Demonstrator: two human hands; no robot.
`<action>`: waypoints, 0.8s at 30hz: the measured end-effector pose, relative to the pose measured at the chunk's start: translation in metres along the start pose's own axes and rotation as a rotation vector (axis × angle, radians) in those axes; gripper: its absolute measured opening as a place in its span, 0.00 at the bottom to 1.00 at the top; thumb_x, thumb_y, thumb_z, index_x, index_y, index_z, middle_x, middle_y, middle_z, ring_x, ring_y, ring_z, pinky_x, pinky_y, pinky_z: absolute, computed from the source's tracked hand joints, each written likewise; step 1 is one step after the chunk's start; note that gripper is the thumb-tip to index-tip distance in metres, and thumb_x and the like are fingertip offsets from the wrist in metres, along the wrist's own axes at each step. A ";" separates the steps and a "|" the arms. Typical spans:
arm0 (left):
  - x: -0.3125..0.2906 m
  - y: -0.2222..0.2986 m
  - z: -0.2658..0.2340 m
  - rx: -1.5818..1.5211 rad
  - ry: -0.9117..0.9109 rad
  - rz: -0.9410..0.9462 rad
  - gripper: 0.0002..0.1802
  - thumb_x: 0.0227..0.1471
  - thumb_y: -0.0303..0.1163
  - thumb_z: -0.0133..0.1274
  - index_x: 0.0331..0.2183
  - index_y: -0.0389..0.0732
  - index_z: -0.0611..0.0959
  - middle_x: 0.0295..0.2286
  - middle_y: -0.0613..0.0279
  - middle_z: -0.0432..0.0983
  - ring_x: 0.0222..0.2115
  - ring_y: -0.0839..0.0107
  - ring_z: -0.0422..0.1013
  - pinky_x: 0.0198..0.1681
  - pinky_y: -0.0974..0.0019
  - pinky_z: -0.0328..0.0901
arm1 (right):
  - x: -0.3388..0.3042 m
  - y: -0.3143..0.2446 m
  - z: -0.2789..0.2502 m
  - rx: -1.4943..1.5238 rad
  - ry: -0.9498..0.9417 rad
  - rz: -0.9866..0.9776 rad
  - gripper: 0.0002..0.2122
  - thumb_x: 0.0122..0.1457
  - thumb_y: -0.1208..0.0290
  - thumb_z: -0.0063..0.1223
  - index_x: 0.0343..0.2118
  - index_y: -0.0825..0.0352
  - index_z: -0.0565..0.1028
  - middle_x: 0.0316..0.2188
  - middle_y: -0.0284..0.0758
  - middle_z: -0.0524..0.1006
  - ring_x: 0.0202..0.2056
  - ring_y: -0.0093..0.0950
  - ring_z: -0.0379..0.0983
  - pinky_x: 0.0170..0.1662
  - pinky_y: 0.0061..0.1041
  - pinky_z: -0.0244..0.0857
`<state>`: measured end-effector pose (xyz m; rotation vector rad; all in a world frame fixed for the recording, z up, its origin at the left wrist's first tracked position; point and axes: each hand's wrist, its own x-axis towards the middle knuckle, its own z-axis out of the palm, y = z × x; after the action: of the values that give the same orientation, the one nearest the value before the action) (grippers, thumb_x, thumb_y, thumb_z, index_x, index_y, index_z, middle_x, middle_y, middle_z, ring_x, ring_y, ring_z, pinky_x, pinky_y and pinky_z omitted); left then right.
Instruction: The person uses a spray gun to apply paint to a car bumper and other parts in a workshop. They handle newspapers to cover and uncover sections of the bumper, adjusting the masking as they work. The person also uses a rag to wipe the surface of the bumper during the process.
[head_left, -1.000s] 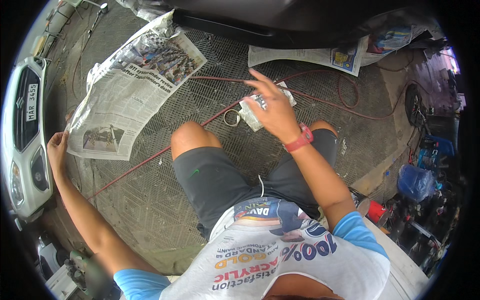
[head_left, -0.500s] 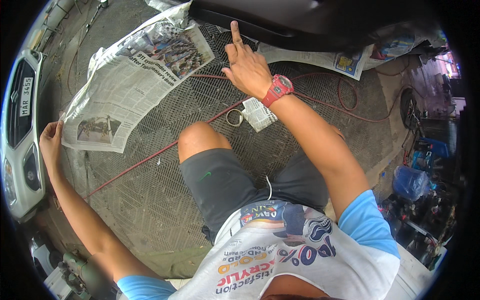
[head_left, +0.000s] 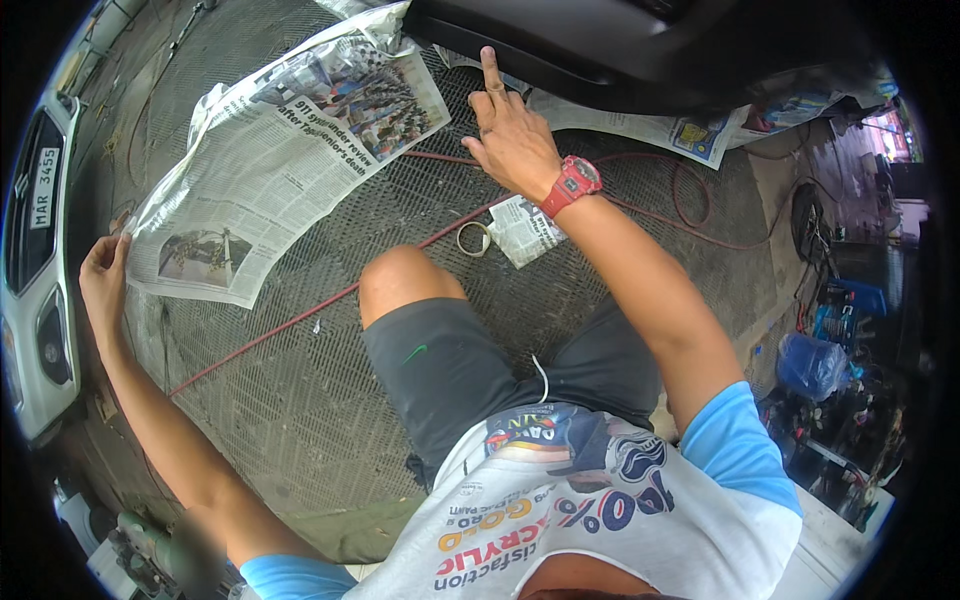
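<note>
My left hand (head_left: 104,272) is at the far left, thumb and fingers pinched on the lower left corner of a newspaper sheet (head_left: 270,190). The sheet stretches up from it at a slant, its far end crumpled beside a glossy black car bumper (head_left: 610,60). Shiny clear plastic film (head_left: 165,195) runs along the sheet's left edge. My right hand (head_left: 512,138) reaches to the bumper's lower edge with its index finger stretched out against it. Its thumb stands apart and the other fingers are partly bent, with nothing visible in them.
Between my knees and the bumper lie a tape roll (head_left: 487,240) and a folded newspaper piece (head_left: 525,232). A red hose (head_left: 300,318) crosses the ridged mat (head_left: 290,400). A white car (head_left: 40,300) stands at left; tools and a blue plastic container (head_left: 815,366) are at right.
The whole view has shifted slightly, so the bumper, newspaper and right hand sit a little farther right in the picture. Both hands keep their places on the sheet and bumper.
</note>
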<state>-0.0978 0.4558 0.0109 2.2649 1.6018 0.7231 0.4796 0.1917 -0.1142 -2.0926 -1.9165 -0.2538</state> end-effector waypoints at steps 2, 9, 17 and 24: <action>0.000 0.007 0.008 0.005 -0.003 -0.007 0.16 0.65 0.38 0.65 0.38 0.31 0.88 0.28 0.70 0.81 0.31 0.84 0.71 0.38 0.75 0.66 | 0.009 0.003 0.003 -0.002 -0.010 -0.016 0.23 0.59 0.62 0.68 0.51 0.69 0.70 0.78 0.58 0.39 0.50 0.46 0.78 0.46 0.43 0.80; -0.008 0.019 0.003 0.063 0.005 0.012 0.16 0.65 0.37 0.64 0.37 0.31 0.88 0.27 0.69 0.80 0.31 0.83 0.71 0.38 0.74 0.66 | 0.046 -0.021 0.032 0.158 -0.071 -0.100 0.24 0.60 0.64 0.67 0.55 0.68 0.70 0.66 0.53 0.71 0.52 0.46 0.79 0.52 0.44 0.77; -0.027 0.051 -0.005 0.044 -0.022 -0.042 0.13 0.66 0.33 0.63 0.36 0.29 0.86 0.26 0.69 0.78 0.30 0.83 0.70 0.36 0.74 0.65 | 0.105 -0.051 0.015 1.075 0.430 0.493 0.29 0.65 0.58 0.65 0.61 0.75 0.71 0.58 0.52 0.78 0.58 0.45 0.76 0.63 0.41 0.68; -0.044 0.075 -0.013 0.072 -0.073 -0.189 0.12 0.65 0.31 0.64 0.34 0.30 0.86 0.26 0.72 0.77 0.29 0.85 0.69 0.33 0.75 0.64 | 0.145 -0.066 0.022 1.089 0.066 0.718 0.36 0.68 0.52 0.58 0.72 0.69 0.63 0.67 0.53 0.72 0.65 0.51 0.70 0.69 0.41 0.63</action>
<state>-0.0565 0.3875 0.0480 2.1230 1.8028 0.5370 0.4270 0.3399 -0.0822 -1.7234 -0.7769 0.6999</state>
